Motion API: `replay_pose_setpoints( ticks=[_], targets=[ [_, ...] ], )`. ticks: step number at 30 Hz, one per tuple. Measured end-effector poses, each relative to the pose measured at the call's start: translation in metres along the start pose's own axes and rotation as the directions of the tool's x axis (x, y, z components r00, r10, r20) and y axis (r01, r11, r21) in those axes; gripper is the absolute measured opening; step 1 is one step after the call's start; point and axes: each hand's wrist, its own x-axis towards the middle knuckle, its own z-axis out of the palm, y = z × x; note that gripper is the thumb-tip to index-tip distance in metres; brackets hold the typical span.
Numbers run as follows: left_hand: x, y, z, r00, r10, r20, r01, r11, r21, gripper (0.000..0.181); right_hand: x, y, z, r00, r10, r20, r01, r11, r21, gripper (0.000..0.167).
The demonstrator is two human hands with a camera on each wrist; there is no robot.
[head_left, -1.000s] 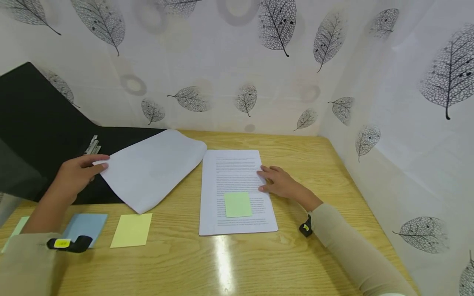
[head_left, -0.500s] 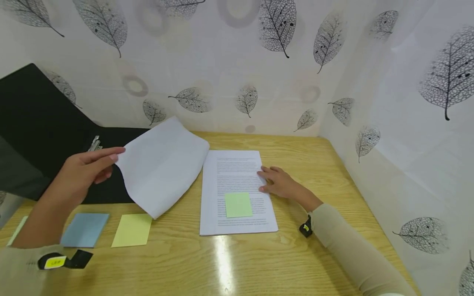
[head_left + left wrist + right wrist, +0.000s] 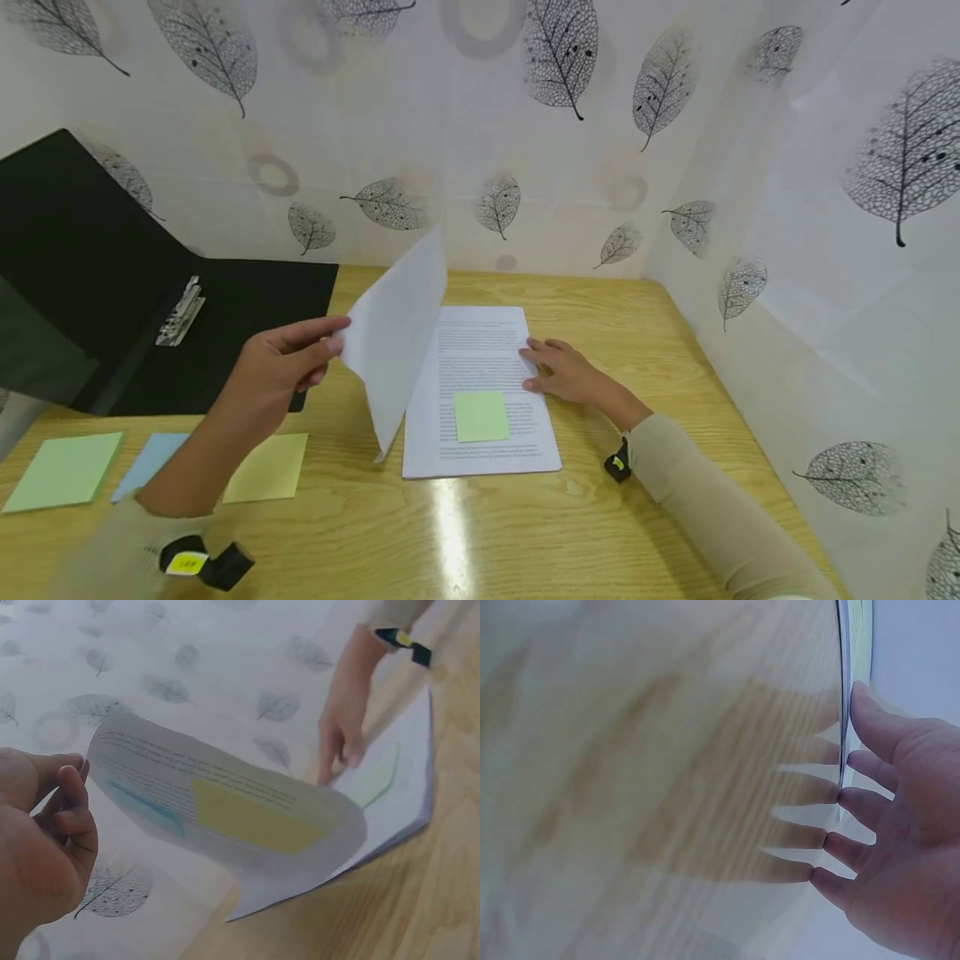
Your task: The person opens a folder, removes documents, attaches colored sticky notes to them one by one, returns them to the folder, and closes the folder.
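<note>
My left hand (image 3: pixel 273 362) pinches the left edge of a raised sheet of paper (image 3: pixel 397 333) between thumb and fingers. The sheet stands bent at the left side of a stack of printed pages (image 3: pixel 480 358). In the left wrist view its printed side carries a yellow sticky note (image 3: pixel 251 817) and a blue sticky note (image 3: pixel 146 810). A light green sticky note (image 3: pixel 482 417) lies on the stack's top page. My right hand (image 3: pixel 566 372) touches the stack's right edge, with its fingers spread and relaxed; in the right wrist view the fingertips meet that edge.
An open black folder (image 3: pixel 255 292) with a metal clip (image 3: pixel 180 312) lies at the back left. Green (image 3: pixel 63 471), blue (image 3: pixel 146 462) and yellow sticky note pads (image 3: pixel 266 467) lie along the front left. A leaf-patterned cloth (image 3: pixel 450 125) borders the wooden table (image 3: pixel 615 308).
My left hand has moved right from over the folder, lifting and turning the sheet toward the stack. The folder's clip and the green pad are uncovered. My right hand has stayed in place.
</note>
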Motion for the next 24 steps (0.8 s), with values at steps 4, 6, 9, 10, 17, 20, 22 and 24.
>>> replay_pose_setpoints(
  ticks=[4,6,9,10,17,20,22,24],
  targets=[
    [0.004,-0.016,0.021,0.997,-0.072,0.021,0.071,0.996,0.046,0.033,0.000,0.000,0.000,1.000,0.007,-0.002,-0.007,1.000,0.008,0.069],
    [0.006,-0.026,0.030,0.993,-0.114,0.023,0.112,0.990,0.086,0.036,0.000,0.000,0.000,1.000,-0.001,-0.008,0.001,1.000,0.005,0.069],
    [0.008,-0.044,0.045,0.986,-0.164,0.034,0.157,0.977,0.147,0.038,0.000,-0.001,-0.001,1.000,-0.014,-0.016,0.014,1.000,-0.008,0.068],
    [0.009,-0.051,0.050,0.984,-0.176,0.040,0.167,0.971,0.171,0.037,0.000,-0.002,-0.001,1.000,-0.014,-0.017,0.014,1.000,-0.009,0.068],
    [0.010,-0.086,0.087,0.977,-0.192,0.088,0.154,0.933,0.324,0.026,0.000,-0.002,-0.001,1.000,-0.006,-0.017,0.006,1.000,-0.001,0.068],
    [0.011,-0.097,0.100,0.977,-0.173,0.123,0.123,0.934,0.334,0.021,-0.001,0.000,0.000,1.000,-0.015,-0.027,0.016,0.999,0.042,0.063],
    [0.011,-0.104,0.109,0.977,-0.149,0.156,0.089,0.937,0.338,0.021,-0.001,0.002,0.000,0.999,0.010,-0.039,-0.006,0.995,0.101,0.059],
    [0.011,-0.108,0.117,0.974,-0.111,0.196,0.035,0.935,0.354,0.020,-0.001,0.004,-0.001,0.996,0.059,-0.062,-0.048,0.985,0.164,0.055]
  ],
)
